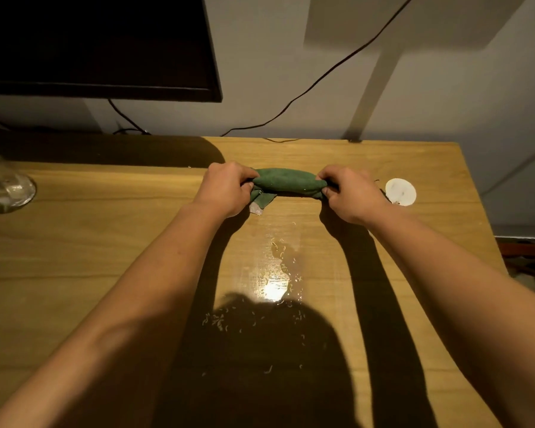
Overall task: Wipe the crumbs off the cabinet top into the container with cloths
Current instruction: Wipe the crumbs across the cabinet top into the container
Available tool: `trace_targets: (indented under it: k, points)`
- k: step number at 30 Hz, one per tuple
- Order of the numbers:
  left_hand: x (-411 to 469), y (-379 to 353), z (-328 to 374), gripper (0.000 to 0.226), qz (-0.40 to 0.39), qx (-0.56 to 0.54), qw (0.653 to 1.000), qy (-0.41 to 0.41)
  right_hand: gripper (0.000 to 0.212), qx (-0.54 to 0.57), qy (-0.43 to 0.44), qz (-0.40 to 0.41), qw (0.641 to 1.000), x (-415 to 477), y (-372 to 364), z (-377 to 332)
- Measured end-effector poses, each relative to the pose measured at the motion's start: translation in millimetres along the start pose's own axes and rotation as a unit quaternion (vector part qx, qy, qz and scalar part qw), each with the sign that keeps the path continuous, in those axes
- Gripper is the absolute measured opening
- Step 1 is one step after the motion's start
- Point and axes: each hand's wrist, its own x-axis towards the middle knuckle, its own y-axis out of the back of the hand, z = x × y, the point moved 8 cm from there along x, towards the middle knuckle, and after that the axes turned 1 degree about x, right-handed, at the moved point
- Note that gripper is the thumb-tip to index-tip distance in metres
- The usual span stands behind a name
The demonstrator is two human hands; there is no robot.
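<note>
One green cloth [286, 180], rolled, is held at the far middle of the table [105, 242], long axis running left to right. Its ends are gripped by the closed fingers of the left hand [226, 188] and right hand [352, 193]. Many crumbs [278, 264] are scattered nearer. One glass container [3, 186] is seen far left, one white disc [400, 192] at right.
</note>
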Motion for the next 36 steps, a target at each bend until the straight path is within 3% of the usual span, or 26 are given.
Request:
trace_targets:
  k: [36]
  points:
    - [-166,-40,20,0.031,-0.017,0.01,0.999,0.038,0.021,0.036,0.038,-0.015,0.999,-145,-24,25]
